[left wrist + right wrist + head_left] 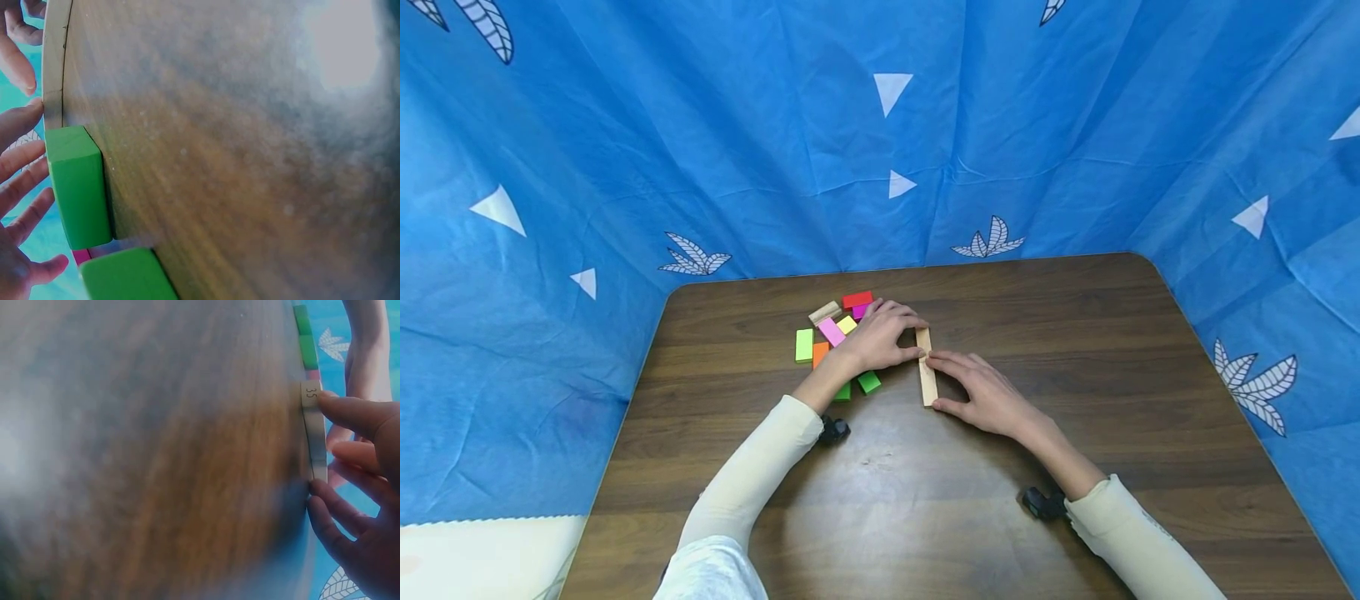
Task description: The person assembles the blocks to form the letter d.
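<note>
Two plain wooden blocks lie end to end in a line on the table. My left hand [883, 333] holds the far wooden block [922, 338] between fingertips at its far end and the thumb near the joint. The near wooden block [928, 383] is held lengthwise by my right hand [988, 392], thumb at its near end and fingertips by the joint. In the right wrist view, the near block's end face [310, 394] bears the number 35. Green blocks [78, 187] stand close to my left hand in the left wrist view.
Left of the wooden pair lies a loose cluster: a red block [857, 299], a lime block [804, 345], a pink block [831, 332], an orange block [820, 353] and others, partly under my left hand. Blue curtain [820, 167] hangs behind the brown table [1075, 333].
</note>
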{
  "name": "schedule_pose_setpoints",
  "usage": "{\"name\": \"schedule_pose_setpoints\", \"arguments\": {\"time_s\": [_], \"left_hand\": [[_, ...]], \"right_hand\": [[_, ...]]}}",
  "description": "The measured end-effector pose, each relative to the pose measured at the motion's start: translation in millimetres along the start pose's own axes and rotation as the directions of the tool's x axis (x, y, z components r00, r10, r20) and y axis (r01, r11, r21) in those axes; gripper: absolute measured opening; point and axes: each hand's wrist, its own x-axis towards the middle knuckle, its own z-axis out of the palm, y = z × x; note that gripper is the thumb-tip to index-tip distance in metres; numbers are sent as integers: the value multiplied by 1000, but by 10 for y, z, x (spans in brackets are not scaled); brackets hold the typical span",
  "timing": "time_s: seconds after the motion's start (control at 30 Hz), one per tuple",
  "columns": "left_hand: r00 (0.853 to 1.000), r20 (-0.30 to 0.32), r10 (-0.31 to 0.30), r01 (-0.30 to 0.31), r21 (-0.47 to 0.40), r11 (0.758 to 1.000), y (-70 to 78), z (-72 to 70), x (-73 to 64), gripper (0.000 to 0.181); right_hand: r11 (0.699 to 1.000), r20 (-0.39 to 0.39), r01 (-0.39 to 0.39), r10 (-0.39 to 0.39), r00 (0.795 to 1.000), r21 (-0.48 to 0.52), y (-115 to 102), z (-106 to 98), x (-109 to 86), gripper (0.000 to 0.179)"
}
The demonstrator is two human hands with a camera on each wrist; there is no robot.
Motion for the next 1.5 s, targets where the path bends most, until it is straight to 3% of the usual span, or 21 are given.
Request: {"name": "schedule_pose_setpoints", "arguments": {"time_s": [0.43, 0.67, 1.07, 1.3, 1.5], "left_hand": [[1000, -4, 13, -13, 7, 1000, -11, -7, -24, 51], [999, -42, -17, 14, -75, 997, -82, -121, -144, 48], [984, -136, -114, 83, -214, 973, -472, -291, -508, 53], [954, -215, -207, 132, -317, 939, -754, -356, -687, 50], [939, -219, -264, 177, -350, 920, -960, -422, -803, 47]], "right_hand": [[1000, 36, -4, 5, 999, -26, -28, -43, 27, 68], [999, 26, -11, 12, 1000, -33, -16, -27, 30, 68], [1000, 27, -12, 12, 1000, -26, -14, -21, 38, 67], [999, 18, -8, 9, 1000, -37, 2, -6, 37, 67], [999, 9, 6, -6, 1000, -32, 14, 5, 35, 68]]}}
